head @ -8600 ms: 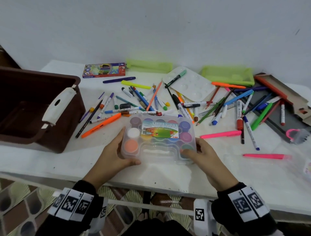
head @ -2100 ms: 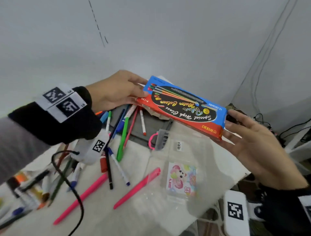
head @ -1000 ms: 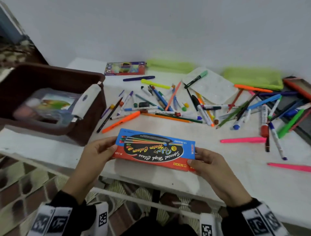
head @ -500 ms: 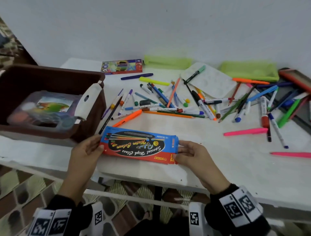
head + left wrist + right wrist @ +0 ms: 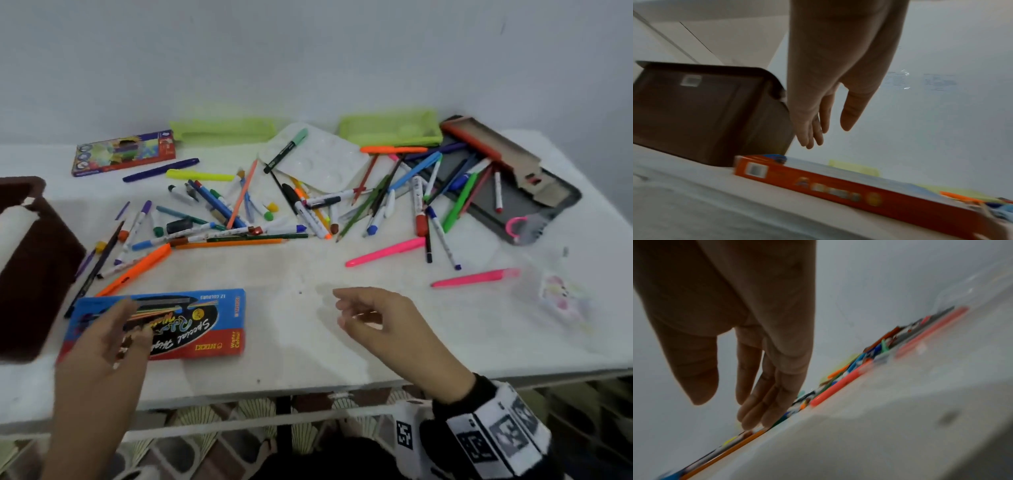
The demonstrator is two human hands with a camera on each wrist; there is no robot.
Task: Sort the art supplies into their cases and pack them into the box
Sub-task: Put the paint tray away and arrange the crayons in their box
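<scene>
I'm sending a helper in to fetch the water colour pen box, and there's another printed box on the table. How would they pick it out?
Start at the brown bin on the table's left edge. Flat just right of it, near the front edge under the open left hand, lies the water colour pen box. It is blue on top with a red band and a black oval; the other printed box sits far back by the wall.

At 9 o'clock the brown box (image 5: 30, 267) is cut by the frame edge, inside unseen. My left grip (image 5: 102, 342) blurs over the marker case (image 5: 191, 322), contact w/ it unclear.
</scene>
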